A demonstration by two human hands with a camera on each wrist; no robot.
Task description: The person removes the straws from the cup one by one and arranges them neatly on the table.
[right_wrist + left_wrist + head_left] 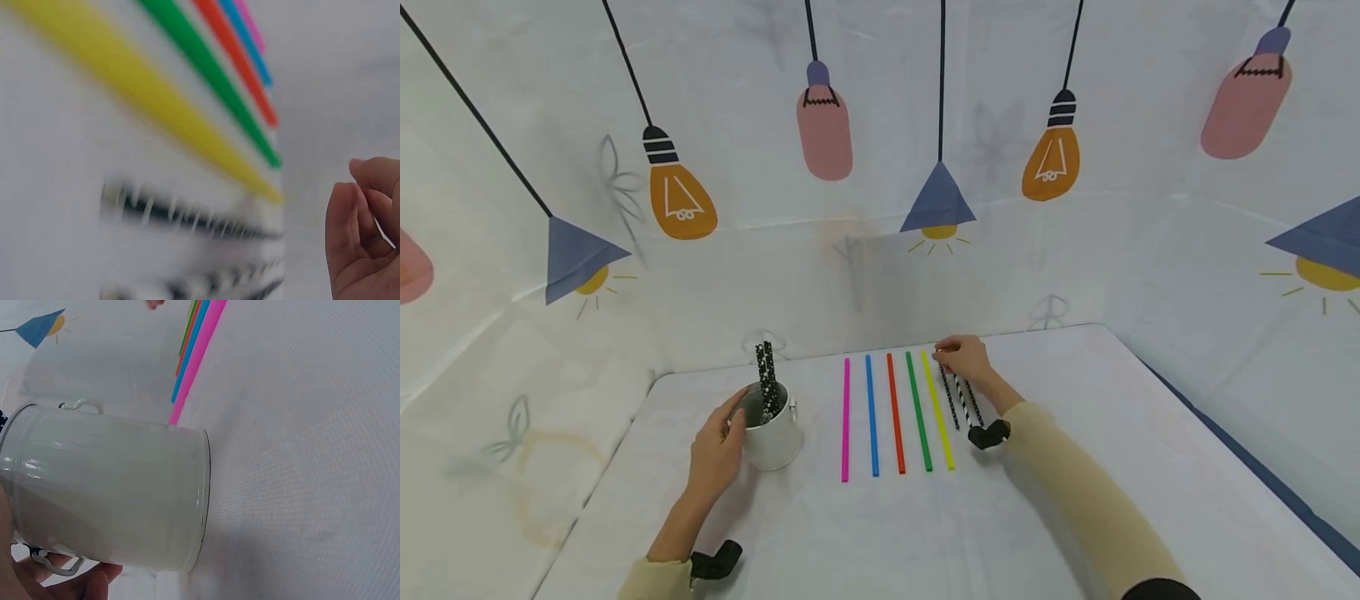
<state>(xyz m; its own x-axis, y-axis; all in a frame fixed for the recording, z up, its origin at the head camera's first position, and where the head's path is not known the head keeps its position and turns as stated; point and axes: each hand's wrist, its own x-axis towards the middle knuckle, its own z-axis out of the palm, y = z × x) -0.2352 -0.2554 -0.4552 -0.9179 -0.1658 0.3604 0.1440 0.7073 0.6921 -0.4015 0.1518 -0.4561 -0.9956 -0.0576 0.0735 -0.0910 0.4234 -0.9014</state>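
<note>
The bucket [775,443] is white, its straws [767,379] speckled.

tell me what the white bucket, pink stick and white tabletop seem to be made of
Bucket: probably painted metal, glossy, judging by bright highlights and the ridged edge at its base.
Pink stick: likely plastic, smooth and evenly coloured, though paper is possible.
Tabletop: maybe a matte cloth cover; its fine, weave-like grain suggests fabric.

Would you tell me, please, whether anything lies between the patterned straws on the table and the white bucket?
Yes: five plain-coloured straws lie flat between them, pink nearest the bucket, yellow nearest the patterned straws.
</note>
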